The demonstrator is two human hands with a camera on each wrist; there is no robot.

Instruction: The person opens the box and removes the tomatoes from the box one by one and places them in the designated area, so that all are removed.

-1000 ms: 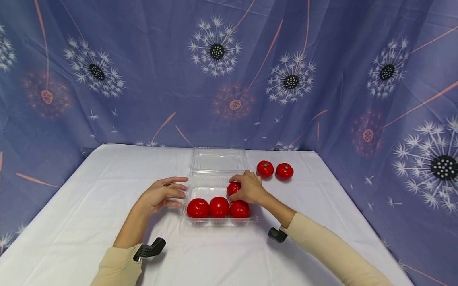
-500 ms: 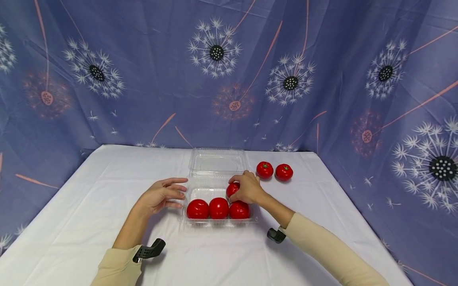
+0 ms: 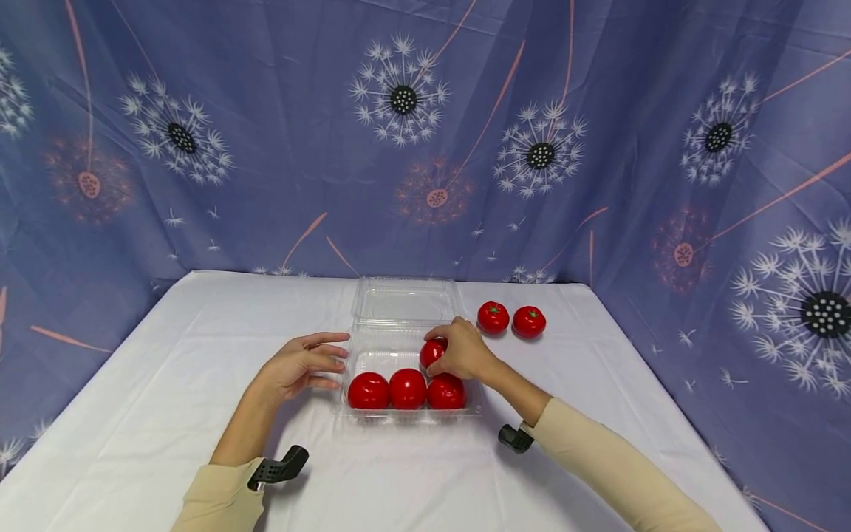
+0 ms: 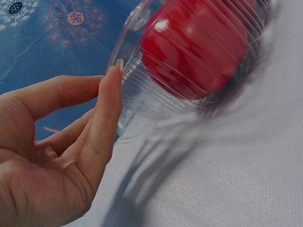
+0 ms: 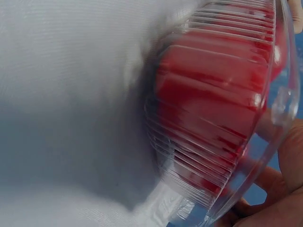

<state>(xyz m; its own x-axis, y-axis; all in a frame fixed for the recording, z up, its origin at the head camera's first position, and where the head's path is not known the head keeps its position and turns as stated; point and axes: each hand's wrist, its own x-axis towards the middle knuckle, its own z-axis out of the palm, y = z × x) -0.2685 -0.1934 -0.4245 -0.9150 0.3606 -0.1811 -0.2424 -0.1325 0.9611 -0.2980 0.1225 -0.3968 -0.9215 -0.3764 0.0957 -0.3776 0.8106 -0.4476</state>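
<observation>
Head view: right hand [image 3: 463, 352] curls over a tomato [image 3: 432, 352] in the clear box [image 3: 372, 355], behind the three-tomato row [image 3: 407, 389]; left hand [image 3: 302, 363], fingers relaxed, just left of the box.
Left wrist view: straight fingertips [image 4: 113, 75] touch the box wall [image 4: 156, 101].
Right wrist view: box wall close; grip hidden, cannot tell.

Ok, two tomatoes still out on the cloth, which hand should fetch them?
Probably the right hand. The loose tomatoes lie on its side of the box, just beyond it, though it now holds a tomato in the box. The left hand rests against the box's far edge.
</observation>
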